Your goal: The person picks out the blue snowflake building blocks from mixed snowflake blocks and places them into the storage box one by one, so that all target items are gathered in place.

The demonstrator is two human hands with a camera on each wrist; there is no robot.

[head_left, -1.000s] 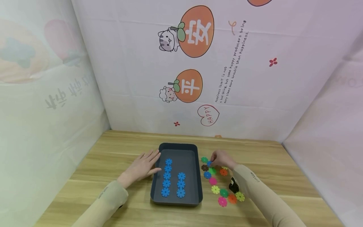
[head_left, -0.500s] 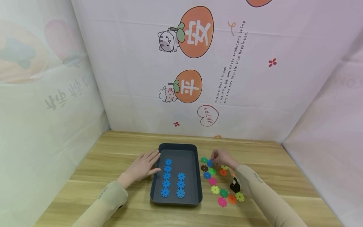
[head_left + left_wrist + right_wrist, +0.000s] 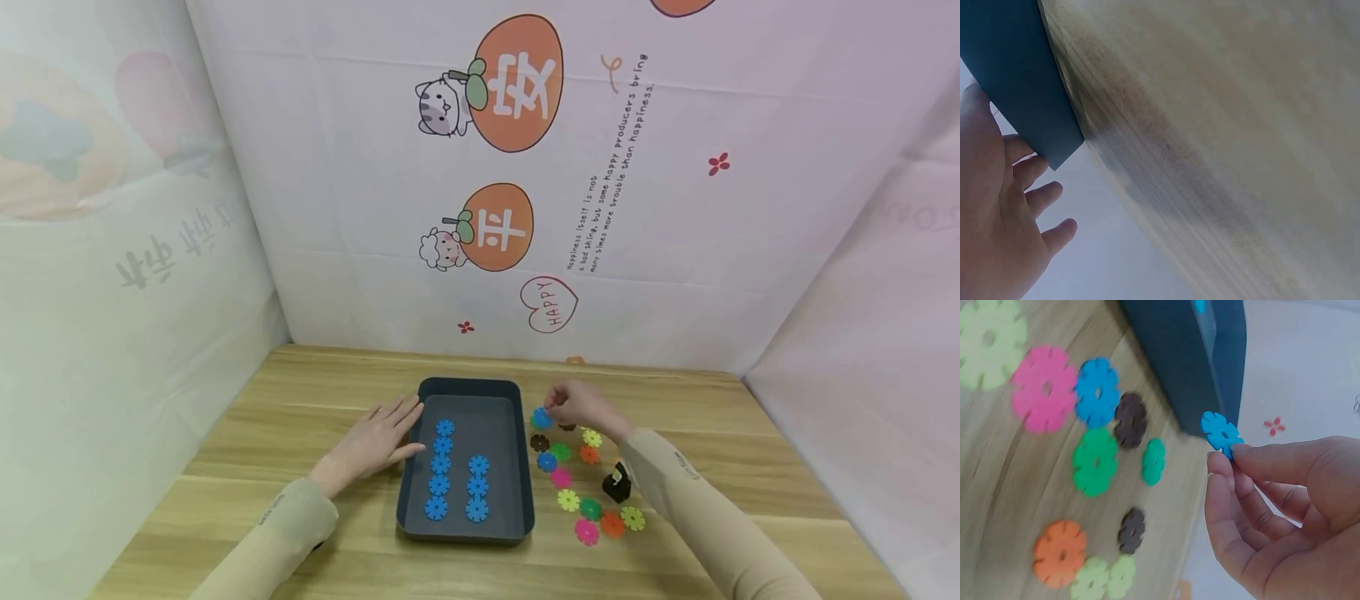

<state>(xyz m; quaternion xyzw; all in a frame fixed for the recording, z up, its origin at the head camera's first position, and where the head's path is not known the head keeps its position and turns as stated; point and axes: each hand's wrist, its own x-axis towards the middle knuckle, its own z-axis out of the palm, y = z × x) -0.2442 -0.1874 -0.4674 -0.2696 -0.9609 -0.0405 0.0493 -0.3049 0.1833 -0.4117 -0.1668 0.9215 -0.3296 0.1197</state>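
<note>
My right hand (image 3: pixel 588 407) pinches a blue snowflake disc (image 3: pixel 1217 430) between thumb and fingertips, raised above the table just beyond the tray's right side. The dark grey tray (image 3: pixel 504 537) holds two columns of blue discs, a longer left column (image 3: pixel 441 464) and a shorter right column (image 3: pixel 477 486). On the tray's left rim my left hand (image 3: pixel 377 437) rests with its fingers extended; the left wrist view shows the fingers against the tray's outer wall (image 3: pixel 1029 81). Below the right hand lie a green disc (image 3: pixel 1154 462) and a brown disc (image 3: pixel 1131 420).
Right of the tray, several loose discs lie on the wooden table (image 3: pixel 697 467), among them a blue disc (image 3: pixel 547 462), a pink disc (image 3: pixel 587 532) and an orange disc (image 3: pixel 612 524). A printed white cloth (image 3: pixel 637 325) stands behind the table.
My right hand has lifted the blue disc from the table and moved it up and left toward the tray. A brown disc beneath the hand has come into view. The left hand stays put.
</note>
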